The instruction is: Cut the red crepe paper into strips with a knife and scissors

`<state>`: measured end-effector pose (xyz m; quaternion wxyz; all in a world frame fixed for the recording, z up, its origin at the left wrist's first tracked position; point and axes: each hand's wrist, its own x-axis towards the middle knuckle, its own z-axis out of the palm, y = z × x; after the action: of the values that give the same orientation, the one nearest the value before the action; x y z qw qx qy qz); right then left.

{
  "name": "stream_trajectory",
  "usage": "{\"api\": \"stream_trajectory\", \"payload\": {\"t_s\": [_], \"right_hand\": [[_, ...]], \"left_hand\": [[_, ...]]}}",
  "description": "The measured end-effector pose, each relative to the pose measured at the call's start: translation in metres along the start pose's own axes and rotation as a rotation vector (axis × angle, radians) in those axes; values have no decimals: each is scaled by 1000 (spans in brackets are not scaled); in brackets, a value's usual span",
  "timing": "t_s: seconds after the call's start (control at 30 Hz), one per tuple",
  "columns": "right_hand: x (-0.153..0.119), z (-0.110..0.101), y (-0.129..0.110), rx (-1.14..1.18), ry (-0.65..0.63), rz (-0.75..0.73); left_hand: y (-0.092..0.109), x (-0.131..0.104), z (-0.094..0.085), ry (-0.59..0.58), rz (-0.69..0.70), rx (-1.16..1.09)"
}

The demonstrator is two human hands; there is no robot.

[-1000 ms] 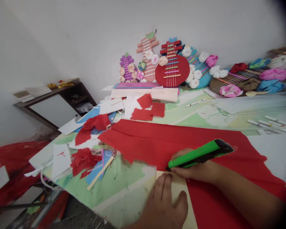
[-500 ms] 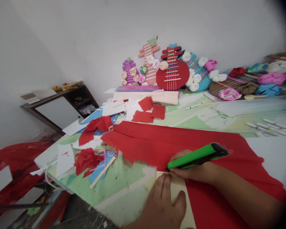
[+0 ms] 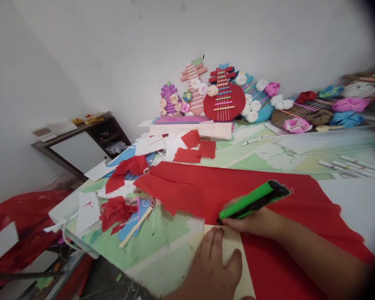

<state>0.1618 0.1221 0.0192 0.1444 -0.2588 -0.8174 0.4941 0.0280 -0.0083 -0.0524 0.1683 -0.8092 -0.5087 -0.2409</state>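
My right hand grips a thick green marker with a black end. The marker's tip is down at the top edge of a cream card, where it meets a large red sheet. Just left of it, my left hand lies flat with fingers spread on the cream card, its fingertips near the card's upper edge. The card rests over part of the red sheet. Whatever line the tip makes is too small to see.
Red scraps, a blue piece and thin strips lie at the left. Lute-shaped crafts with paper flowers stand against the wall. White pens lie at the right. A low cabinet stands beyond the table.
The view has shifted slightly. The green marker's upper end has moved a little left and up, its tip staying near the card's edge. My left hand stays in place.
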Motion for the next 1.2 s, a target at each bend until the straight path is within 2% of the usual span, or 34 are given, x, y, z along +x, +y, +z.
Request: {"api": "stream_trajectory", "payload": {"t_s": [0.17, 0.43, 0.6, 0.7, 0.8, 1.0, 1.2], "right_hand": [[-1, -1, 0, 8, -1, -19], [2, 0, -2, -16, -17, -95], [2, -1, 2, -20, -38, -114], [2, 0, 5, -4, -53, -117], [2, -1, 5, 23, -39, -93], [0, -3, -1, 54, -25, -11], [1, -5, -7, 96, -37, 136]], "left_hand": [[1, 1, -3, -64, 3, 3], [-1, -2, -2, -57, 14, -4], [0, -3, -2, -114, -1, -1], [1, 0, -7, -108, 13, -11], [-1, 3, -10, -82, 22, 1], [-8, -2, -3, -97, 151, 109], [-7, -2, 3, -31, 144, 218]]}}
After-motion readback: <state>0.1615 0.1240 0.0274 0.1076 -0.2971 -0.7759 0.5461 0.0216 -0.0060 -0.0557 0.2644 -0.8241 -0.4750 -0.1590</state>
